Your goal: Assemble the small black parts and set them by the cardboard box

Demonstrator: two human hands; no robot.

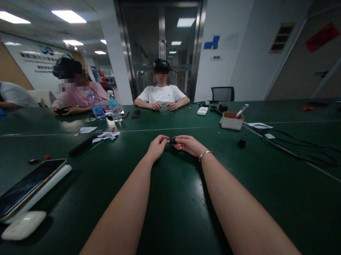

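Just above the green table, both my hands meet at a small black stick with a silvery end, which looks like a USB stick [173,141]. The fingers of my left hand [156,147] pinch its silvery left end. My right hand [190,144], with a silver bangle at the wrist, grips the black right end. Fingers cover part of the stick, so its exact shape is hard to make out. To the right of my hands, a second small black piece with a paler top [242,141] lies on the table.
A phone [26,188] on a white box and a white rounded case [24,225] lie at left. Paper scraps [106,137], two bottles [114,106], a small open box [232,121] and black cables [301,142] are farther off. A person [162,93] sits opposite; others sit left.
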